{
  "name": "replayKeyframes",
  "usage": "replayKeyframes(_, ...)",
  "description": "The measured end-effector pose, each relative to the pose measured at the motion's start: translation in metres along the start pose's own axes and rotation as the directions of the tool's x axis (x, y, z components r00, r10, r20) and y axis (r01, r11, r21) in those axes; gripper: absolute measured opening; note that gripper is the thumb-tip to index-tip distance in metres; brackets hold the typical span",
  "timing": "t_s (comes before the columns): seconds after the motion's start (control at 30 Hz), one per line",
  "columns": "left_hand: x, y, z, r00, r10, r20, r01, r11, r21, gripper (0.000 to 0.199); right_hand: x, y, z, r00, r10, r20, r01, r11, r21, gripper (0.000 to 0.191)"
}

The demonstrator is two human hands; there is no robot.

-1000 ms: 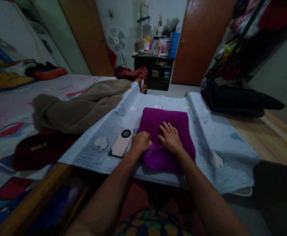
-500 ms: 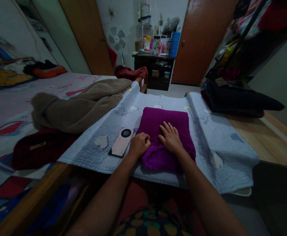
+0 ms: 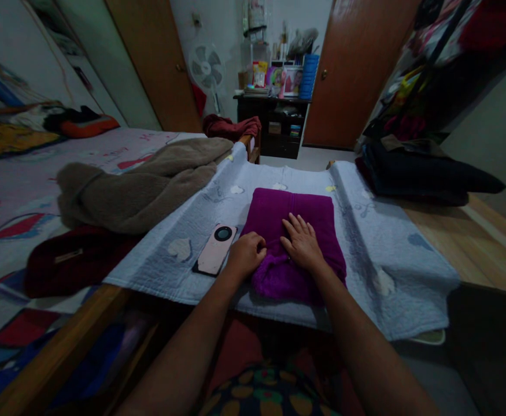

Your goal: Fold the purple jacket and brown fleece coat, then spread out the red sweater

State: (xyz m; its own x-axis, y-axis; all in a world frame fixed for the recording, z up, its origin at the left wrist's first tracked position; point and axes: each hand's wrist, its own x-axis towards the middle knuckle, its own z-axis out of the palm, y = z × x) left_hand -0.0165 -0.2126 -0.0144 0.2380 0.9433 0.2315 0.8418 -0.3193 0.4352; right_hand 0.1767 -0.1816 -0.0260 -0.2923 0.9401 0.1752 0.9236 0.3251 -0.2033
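A folded purple garment (image 3: 294, 208) lies on a pale blue quilted cover (image 3: 368, 242), its fuzzy side showing at the near left corner. My right hand (image 3: 301, 241) rests flat on the middle of the garment, fingers stretched out. At the left edge my left hand (image 3: 247, 254) has its fingers curled against the cloth, closed on it; the fingertips are partly hidden. Just left of that hand a pink phone (image 3: 214, 252) lies with its round black camera ring facing up.
A brown fleecy garment (image 3: 140, 188) and a dark red garment (image 3: 79, 260) lie on the bed at left. Dark folded clothes (image 3: 426, 173) are stacked on a wooden surface (image 3: 491, 248) at right. A fan (image 3: 207, 66) and a dark cabinet (image 3: 272, 130) stand at the back.
Both hands stay in nearly the same place on the purple garment. The whole view has shifted very slightly; nothing else visibly differs.
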Motion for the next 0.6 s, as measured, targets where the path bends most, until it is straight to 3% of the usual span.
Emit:
replayKeyframes(0.27, 0.011, 0.013, -0.007, 0.994, -0.031, 0.1, 0.003, 0.962, 0.272, 0.009, -0.001, -0.002, -0.003, 1.0, 0.005, 0.005, -0.005, 1.0, 0.012, 0.056)
replayKeyframes(0.6, 0.011, 0.012, -0.008, 0.991, 0.047, 0.122, -0.084, 0.945, 0.316, 0.009, -0.001, -0.001, -0.002, 1.0, 0.0, 0.002, -0.001, 1.0, 0.015, 0.056)
